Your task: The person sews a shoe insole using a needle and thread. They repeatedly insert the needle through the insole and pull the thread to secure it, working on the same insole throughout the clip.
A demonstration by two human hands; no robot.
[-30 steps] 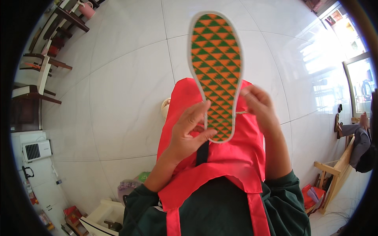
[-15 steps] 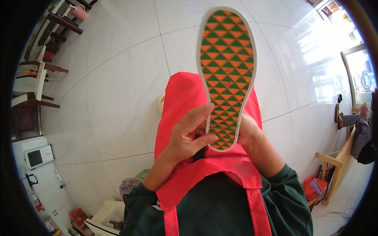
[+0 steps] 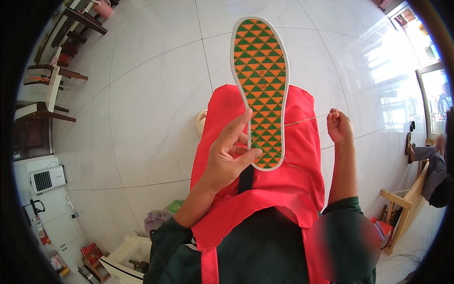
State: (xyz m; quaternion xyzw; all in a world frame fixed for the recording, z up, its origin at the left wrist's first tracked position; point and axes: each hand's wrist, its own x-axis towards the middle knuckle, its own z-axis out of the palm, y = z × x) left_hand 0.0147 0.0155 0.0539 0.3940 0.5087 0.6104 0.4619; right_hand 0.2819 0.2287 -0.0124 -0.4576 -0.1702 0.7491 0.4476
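An embroidered insole [image 3: 262, 80], orange and green in rows of triangles with a white bound edge, stands upright above my lap, toe end away from me. My left hand [image 3: 224, 154] pinches its heel part at the left edge, thumb on the patterned face and the other fingers partly behind. Off to the right, my right hand [image 3: 339, 127] is closed on a thin pale thread [image 3: 307, 120], drawn taut from the insole's right edge. Whether a needle is in that hand is hidden. A slack bit of thread hangs beside the heel.
A red apron [image 3: 302, 146] covers my lap, above a pale tiled floor [image 3: 156, 94]. Chairs [image 3: 40, 113] line the left side. At the right, another person's grey-clothed leg [image 3: 425, 150] shows near a wooden bench [image 3: 409, 210]. A cream-coloured stool [image 3: 124, 253] stands at lower left.
My right hand has come out from behind the insole and moved right, pulling the thread taut. The insole has shifted slightly left, still in my left hand.
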